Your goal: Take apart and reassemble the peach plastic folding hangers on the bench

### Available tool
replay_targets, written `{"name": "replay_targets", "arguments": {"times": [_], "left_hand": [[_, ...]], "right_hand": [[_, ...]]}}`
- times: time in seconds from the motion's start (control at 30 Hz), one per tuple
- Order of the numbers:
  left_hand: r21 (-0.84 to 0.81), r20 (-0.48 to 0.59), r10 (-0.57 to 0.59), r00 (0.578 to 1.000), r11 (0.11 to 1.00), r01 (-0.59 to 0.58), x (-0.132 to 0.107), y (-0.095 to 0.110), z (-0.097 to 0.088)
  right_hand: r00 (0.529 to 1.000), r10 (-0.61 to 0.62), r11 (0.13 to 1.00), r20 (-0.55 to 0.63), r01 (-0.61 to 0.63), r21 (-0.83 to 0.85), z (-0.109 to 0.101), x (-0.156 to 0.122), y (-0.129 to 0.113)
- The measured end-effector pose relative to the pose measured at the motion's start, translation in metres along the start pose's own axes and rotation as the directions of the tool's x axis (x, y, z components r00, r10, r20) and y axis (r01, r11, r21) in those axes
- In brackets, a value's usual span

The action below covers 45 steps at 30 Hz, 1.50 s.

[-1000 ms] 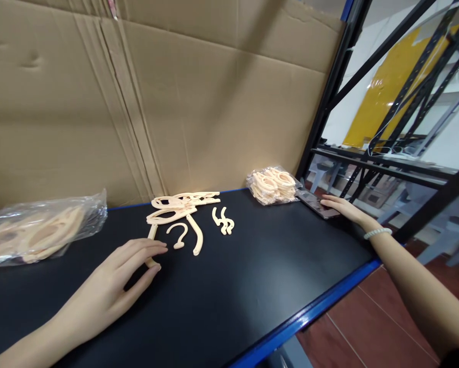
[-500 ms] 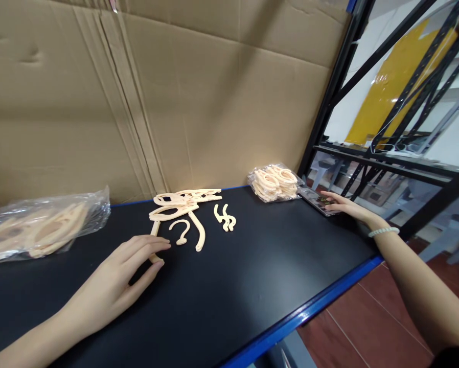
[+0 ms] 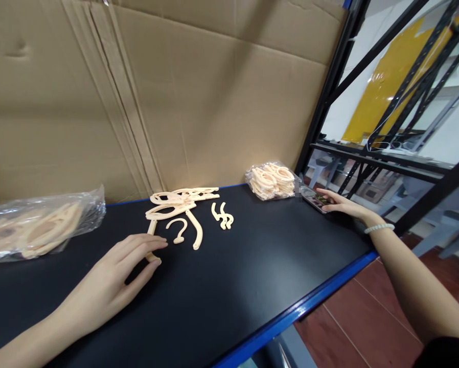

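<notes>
My left hand (image 3: pixel 114 278) rests flat on the black tabletop (image 3: pixel 229 286), fingers stretched out, its fingertips touching the lower end of a cream plastic hanger piece (image 3: pixel 152 231). Just beyond lie a pile of cream hanger parts (image 3: pixel 179 202), a single hook (image 3: pixel 178 228), a curved strip (image 3: pixel 196 230) and a few small hooks (image 3: pixel 224 215). My right hand (image 3: pixel 339 203), with a bead bracelet on the wrist, lies with fingers extended on a phone (image 3: pixel 314 199) at the table's right end.
A clear bag of cream rings (image 3: pixel 272 181) sits by the phone. Another plastic bag of hanger parts (image 3: pixel 33 225) lies at the far left. Cardboard (image 3: pixel 199 102) walls the back. A black metal rack (image 3: pixel 386 153) stands to the right; the table's blue edge (image 3: pixel 302 309) runs in front.
The view has shifted slightly. My right hand's fingers have moved a little on the phone. My left hand stays where it was.
</notes>
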<state>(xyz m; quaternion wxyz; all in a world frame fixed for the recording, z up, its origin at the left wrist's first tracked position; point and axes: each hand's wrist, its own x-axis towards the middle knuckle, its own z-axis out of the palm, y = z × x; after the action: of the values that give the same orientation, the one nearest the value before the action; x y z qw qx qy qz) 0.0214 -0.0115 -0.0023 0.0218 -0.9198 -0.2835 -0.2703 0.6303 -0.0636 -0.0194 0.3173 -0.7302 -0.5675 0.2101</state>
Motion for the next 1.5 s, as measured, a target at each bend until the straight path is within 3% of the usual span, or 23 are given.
{"name": "replay_targets", "arguments": {"times": [0.23, 0.7, 1.5], "left_hand": [[-0.008, -0.018, 0.001, 1.000, 1.000, -0.001, 0.001, 0.002, 0.000], [-0.001, -0.012, 0.011, 1.000, 1.000, -0.011, -0.003, 0.000, 0.000], [-0.016, -0.020, -0.004, 1.000, 1.000, 0.004, -0.002, -0.001, 0.001]], "right_hand": [[0.995, 0.095, 0.991, -0.042, -0.090, 0.101, 0.000, 0.006, 0.009], [0.993, 0.005, 0.997, -0.115, 0.005, 0.082, 0.001, 0.001, 0.007], [0.978, 0.050, 0.999, -0.204, -0.046, 0.024, 0.011, 0.015, 0.011]]}}
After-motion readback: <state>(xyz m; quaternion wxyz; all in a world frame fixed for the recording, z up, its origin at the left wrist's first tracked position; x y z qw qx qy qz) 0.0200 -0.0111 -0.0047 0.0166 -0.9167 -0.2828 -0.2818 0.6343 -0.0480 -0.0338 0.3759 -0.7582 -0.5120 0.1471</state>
